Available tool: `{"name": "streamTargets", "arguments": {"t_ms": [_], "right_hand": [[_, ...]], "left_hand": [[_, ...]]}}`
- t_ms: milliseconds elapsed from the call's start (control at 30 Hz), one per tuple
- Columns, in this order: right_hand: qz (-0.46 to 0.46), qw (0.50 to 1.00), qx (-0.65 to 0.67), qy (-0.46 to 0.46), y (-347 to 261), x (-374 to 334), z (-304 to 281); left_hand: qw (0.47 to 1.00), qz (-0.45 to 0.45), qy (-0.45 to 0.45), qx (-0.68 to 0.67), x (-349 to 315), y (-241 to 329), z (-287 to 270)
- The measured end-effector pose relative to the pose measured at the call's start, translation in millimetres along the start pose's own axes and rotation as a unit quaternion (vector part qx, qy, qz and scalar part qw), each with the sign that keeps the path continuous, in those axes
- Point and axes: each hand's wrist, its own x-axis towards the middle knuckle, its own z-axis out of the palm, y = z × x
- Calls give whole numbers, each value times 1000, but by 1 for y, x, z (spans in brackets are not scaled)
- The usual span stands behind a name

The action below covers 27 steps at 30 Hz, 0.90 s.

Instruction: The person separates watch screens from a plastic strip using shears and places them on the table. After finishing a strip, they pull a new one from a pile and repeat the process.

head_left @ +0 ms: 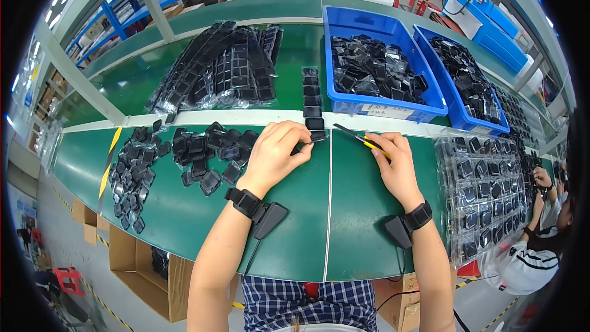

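My left hand [276, 150] pinches the near end of a strip of black square pieces [312, 99] in transparent plastic. The strip runs away from me across the white rail. In my right hand [394, 165] is a yellow and black utility knife [371, 143], its tip pointing up and left, a little to the right of the strip's end and apart from it. To the left of my left hand lie loose black square pieces [210, 179]. A second, looser scatter of black square pieces [126, 175] spreads farther left on the green table [289, 233].
A heap of uncut strips [221, 64] lies at the back left. Two blue bins [424, 109] of black pieces stand at the back right. Right of me is a stacked transparent tray [452, 203] with black pieces. A co-worker's hand [542, 177] works at far right.
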Motion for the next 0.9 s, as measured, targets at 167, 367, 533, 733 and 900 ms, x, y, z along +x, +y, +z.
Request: {"name": "streamTargets", "arguments": {"t_ms": [167,367,533,733,900], "right_hand": [[-20,1000,19,-11,-3,0,-2],[-78,989,26,-126,-10,-1,-8],[-89,984,24,-155,-12,-2,-9],[-81,982,16,-172,-15,-2,-10],[-79,983,6,-168,-14,-1,-7]], "left_hand": [[996,87,-7,3,-4,6,-3],[987,73,-123,-78,-2,23,-12],[987,21,-131,-90,-4,18,-5],[988,-54,-124,-71,-6,7,7],[980,-91,-153,-87,-3,6,9]]}}
